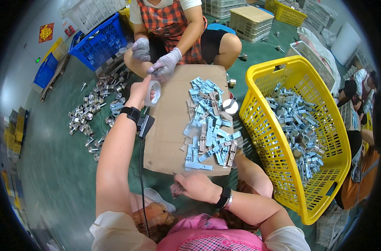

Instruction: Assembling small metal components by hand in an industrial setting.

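My left hand (138, 91) reaches forward to the far left edge of the cardboard (167, 138). Its fingers are closed round a white ring (156, 93), close to the gloved hand (167, 65) of a person sitting opposite. Near the cardboard's front edge, my right hand (199, 186) is closed on a small grey-brown plastic piece (175, 190), slightly blurred. Light-blue and grey-brown plastic clips (209, 127) lie in a loose heap on the right half of the cardboard. Beside them, at the right edge, is a round white-topped piece (230, 106).
A yellow basket (278, 138) holding many blue and grey clips stands at the right. Shiny metal parts (88, 111) are scattered on the green floor at left. Behind them is a blue crate (100, 42). A cable (143, 184) runs down from my left wrist.
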A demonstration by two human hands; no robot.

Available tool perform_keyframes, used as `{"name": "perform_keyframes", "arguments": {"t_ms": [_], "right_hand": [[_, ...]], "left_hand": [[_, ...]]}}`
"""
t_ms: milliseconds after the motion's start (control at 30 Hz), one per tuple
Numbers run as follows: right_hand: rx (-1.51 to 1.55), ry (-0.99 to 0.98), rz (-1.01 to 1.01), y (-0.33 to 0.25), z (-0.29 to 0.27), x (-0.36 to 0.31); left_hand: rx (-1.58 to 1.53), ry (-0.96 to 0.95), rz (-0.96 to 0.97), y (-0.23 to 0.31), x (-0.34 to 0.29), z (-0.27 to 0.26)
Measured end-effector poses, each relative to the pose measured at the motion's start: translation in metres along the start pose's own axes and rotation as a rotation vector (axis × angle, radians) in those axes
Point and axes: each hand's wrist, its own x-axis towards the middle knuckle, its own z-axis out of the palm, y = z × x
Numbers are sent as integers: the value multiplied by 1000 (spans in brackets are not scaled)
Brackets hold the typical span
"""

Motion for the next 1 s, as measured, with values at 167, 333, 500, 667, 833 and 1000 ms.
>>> {"name": "perform_keyframes", "arguments": {"t_ms": [167, 333, 500, 667, 833, 1000], "right_hand": [[-14, -12, 2, 1, 2, 0], [-23, -19, -5, 4, 3, 0], [-18, -23, 1, 1, 0, 1], [-20, -21, 4, 0, -1, 0], [-24, -25, 11, 1, -1, 0], [-19, -10, -1, 1, 1, 0]], "left_hand": [[-62, 5, -12, 3, -1, 4], [-70, 24, -6, 5, 2, 5], [-56, 23, -9, 6, 3, 8], [-52, 10, -20, 5, 7, 7], [-32, 22, 1, 7, 2, 11], [-22, 5, 6, 4, 5, 3]]}}
